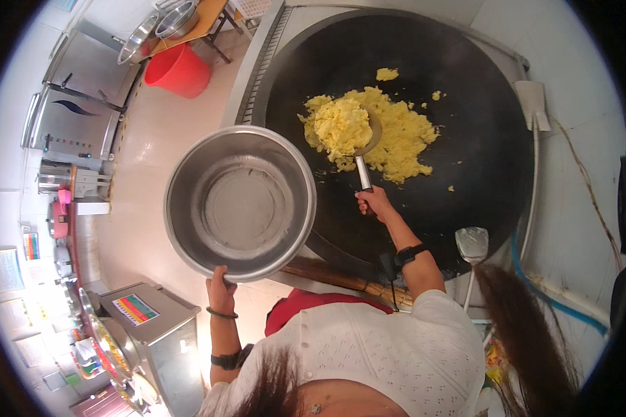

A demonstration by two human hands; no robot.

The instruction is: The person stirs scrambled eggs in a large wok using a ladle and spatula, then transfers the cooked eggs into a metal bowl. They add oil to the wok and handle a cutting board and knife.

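Note:
My left hand [222,292] grips the near rim of a large stainless steel basin [246,203], which shows no food inside. The basin is tilted toward the camera at the left edge of a big black wok [474,135]. In my right hand [373,203] is the handle of a metal ladle [376,133], heaped with scrambled egg [342,126]. The ladle is over the wok, in front of more scrambled egg [401,138] spread on its surface. A few small egg pieces lie apart from the main pile.
A metal spatula [472,245] leans at the wok's lower right rim, near a blue hose [558,302]. A red bucket [180,73] stands on the floor beside a table with metal bowls [177,20]. At lower left is a steel cabinet [172,323].

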